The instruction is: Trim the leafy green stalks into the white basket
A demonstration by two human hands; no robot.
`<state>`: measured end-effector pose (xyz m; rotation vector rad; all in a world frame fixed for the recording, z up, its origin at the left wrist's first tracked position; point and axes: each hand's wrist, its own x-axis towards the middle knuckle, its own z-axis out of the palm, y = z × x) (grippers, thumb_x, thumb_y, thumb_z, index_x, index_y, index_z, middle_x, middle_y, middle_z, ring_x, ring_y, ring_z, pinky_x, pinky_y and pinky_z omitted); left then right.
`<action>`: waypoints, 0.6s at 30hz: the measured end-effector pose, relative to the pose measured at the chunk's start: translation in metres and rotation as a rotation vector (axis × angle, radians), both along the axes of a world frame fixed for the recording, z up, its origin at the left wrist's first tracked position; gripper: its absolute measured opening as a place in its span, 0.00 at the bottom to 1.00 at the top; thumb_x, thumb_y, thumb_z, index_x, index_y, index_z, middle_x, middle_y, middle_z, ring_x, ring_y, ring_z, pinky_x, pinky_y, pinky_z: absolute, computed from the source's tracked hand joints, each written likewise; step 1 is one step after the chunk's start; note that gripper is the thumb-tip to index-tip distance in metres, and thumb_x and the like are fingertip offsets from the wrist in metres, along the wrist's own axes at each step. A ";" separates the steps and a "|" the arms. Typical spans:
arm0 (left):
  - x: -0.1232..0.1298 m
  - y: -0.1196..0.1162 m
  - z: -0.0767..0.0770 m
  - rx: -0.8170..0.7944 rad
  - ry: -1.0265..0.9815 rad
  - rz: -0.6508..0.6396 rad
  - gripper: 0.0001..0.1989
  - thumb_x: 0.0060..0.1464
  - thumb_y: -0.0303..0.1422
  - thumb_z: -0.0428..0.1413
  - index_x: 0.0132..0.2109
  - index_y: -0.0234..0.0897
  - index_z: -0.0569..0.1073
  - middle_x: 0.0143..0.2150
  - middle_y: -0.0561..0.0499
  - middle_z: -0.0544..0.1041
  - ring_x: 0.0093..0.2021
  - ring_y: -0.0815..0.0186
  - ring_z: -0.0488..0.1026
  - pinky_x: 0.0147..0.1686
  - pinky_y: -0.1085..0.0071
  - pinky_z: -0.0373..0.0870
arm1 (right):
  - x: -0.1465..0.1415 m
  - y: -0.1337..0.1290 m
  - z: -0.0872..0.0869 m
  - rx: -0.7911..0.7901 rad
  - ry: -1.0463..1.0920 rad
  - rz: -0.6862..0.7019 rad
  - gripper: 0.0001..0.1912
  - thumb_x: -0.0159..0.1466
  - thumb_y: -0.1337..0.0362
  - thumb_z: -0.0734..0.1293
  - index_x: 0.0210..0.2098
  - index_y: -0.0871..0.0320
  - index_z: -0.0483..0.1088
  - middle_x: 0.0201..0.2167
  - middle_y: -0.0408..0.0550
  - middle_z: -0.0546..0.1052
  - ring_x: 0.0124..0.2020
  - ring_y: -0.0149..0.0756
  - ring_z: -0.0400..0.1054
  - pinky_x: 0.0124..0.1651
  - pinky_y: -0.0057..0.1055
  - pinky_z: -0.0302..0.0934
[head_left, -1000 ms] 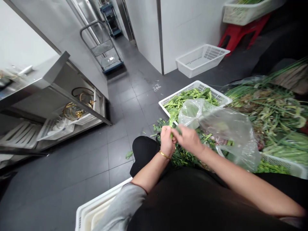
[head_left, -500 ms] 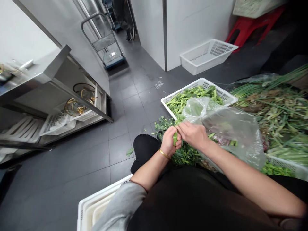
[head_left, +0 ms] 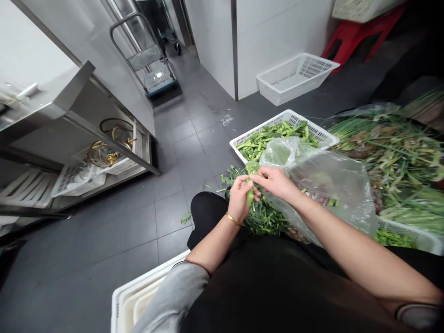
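A short green vegetable stem [head_left: 249,196] is held in my left hand [head_left: 240,199], which wears a gold bracelet. The fingers of my right hand [head_left: 274,181] pinch at the stem's upper end, close to the left thumb. Behind my hands stands a white basket [head_left: 239,147] of cut green stems [head_left: 264,138]. Leafy greens [head_left: 265,221] lie in a heap below and beside my hands. A clear plastic bag [head_left: 333,178] spreads to the right, partly under my right forearm.
Spring onions [head_left: 398,157] are piled at the right, above another white basket [head_left: 428,238] of greens. Another white basket [head_left: 294,81] stands by the wall near a red stool [head_left: 357,39]. A trolley [head_left: 159,78] and steel shelving [head_left: 114,138] are further left. White stacked trays [head_left: 120,300] sit at lower left.
My left hand's fingers have loosened a little, showing more of the stem. My right hand stays beside it with its fingers slightly shifted. The view has moved slightly, and the person in the doorway is less visible.
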<state>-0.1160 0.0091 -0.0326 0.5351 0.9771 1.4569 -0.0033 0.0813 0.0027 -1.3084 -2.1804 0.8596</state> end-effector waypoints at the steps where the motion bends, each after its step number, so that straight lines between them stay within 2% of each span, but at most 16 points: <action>1: 0.001 0.000 -0.001 -0.021 -0.042 -0.008 0.19 0.46 0.38 0.62 0.43 0.37 0.65 0.23 0.56 0.68 0.22 0.70 0.68 0.19 0.77 0.60 | -0.003 -0.006 -0.005 0.092 -0.006 -0.012 0.21 0.63 0.50 0.58 0.20 0.57 0.59 0.16 0.40 0.62 0.20 0.28 0.54 0.25 0.26 0.47; 3: 0.001 0.001 -0.004 -0.074 -0.129 0.014 0.18 0.45 0.37 0.62 0.40 0.37 0.64 0.25 0.57 0.68 0.21 0.73 0.66 0.19 0.78 0.59 | -0.007 -0.024 -0.014 0.342 -0.034 0.047 0.18 0.65 0.56 0.56 0.22 0.57 0.62 0.19 0.43 0.65 0.22 0.29 0.57 0.27 0.28 0.48; 5: -0.004 0.006 -0.008 -0.128 -0.180 0.057 0.17 0.46 0.38 0.62 0.38 0.38 0.63 0.25 0.58 0.66 0.21 0.75 0.65 0.20 0.79 0.59 | -0.005 -0.045 -0.022 0.520 -0.060 0.261 0.18 0.67 0.61 0.54 0.24 0.58 0.65 0.22 0.47 0.69 0.24 0.31 0.61 0.30 0.29 0.51; 6: -0.010 0.010 -0.011 -0.149 -0.177 0.076 0.17 0.47 0.39 0.61 0.38 0.38 0.62 0.24 0.58 0.66 0.22 0.74 0.65 0.21 0.79 0.60 | -0.002 -0.055 -0.027 0.536 -0.076 0.387 0.18 0.67 0.62 0.54 0.25 0.58 0.67 0.23 0.47 0.70 0.26 0.32 0.63 0.31 0.29 0.53; 8: -0.025 0.020 -0.017 -0.211 -0.090 0.069 0.16 0.49 0.40 0.60 0.39 0.39 0.62 0.24 0.58 0.65 0.22 0.72 0.66 0.20 0.78 0.60 | 0.007 -0.069 -0.038 0.455 -0.145 0.522 0.16 0.68 0.59 0.56 0.33 0.58 0.71 0.28 0.49 0.74 0.29 0.35 0.68 0.34 0.30 0.57; 9: -0.033 0.028 -0.020 -0.251 -0.025 0.051 0.15 0.50 0.39 0.59 0.39 0.39 0.62 0.23 0.58 0.66 0.21 0.72 0.66 0.20 0.78 0.59 | 0.013 -0.073 -0.045 0.382 -0.207 0.517 0.15 0.67 0.55 0.58 0.40 0.58 0.71 0.33 0.51 0.75 0.32 0.37 0.70 0.34 0.31 0.59; 11: -0.049 0.050 -0.025 -0.338 0.118 0.032 0.13 0.51 0.36 0.59 0.37 0.37 0.62 0.22 0.58 0.65 0.19 0.72 0.65 0.18 0.78 0.58 | 0.028 -0.078 -0.060 0.222 -0.340 0.466 0.26 0.63 0.50 0.62 0.54 0.60 0.66 0.44 0.57 0.74 0.35 0.42 0.72 0.35 0.35 0.62; 13: -0.059 0.087 -0.026 -0.396 0.216 0.020 0.09 0.52 0.31 0.57 0.36 0.36 0.63 0.20 0.58 0.64 0.18 0.74 0.63 0.18 0.79 0.57 | 0.046 -0.079 -0.073 0.070 -0.410 0.473 0.32 0.62 0.49 0.64 0.60 0.60 0.61 0.47 0.59 0.74 0.38 0.46 0.73 0.37 0.38 0.64; 16: -0.055 0.168 -0.018 -0.365 0.338 -0.014 0.05 0.55 0.27 0.54 0.39 0.35 0.66 0.21 0.57 0.66 0.19 0.74 0.63 0.21 0.78 0.60 | 0.079 -0.070 -0.085 -0.107 -0.375 0.471 0.22 0.65 0.55 0.61 0.55 0.57 0.67 0.44 0.54 0.77 0.40 0.45 0.73 0.41 0.37 0.64; 18: -0.041 0.226 -0.005 -0.215 0.525 -0.126 0.09 0.56 0.28 0.55 0.44 0.34 0.69 0.29 0.51 0.73 0.28 0.70 0.70 0.31 0.73 0.68 | 0.103 -0.051 -0.092 -0.169 -0.318 0.364 0.17 0.66 0.58 0.60 0.50 0.56 0.71 0.43 0.52 0.78 0.40 0.42 0.73 0.42 0.35 0.64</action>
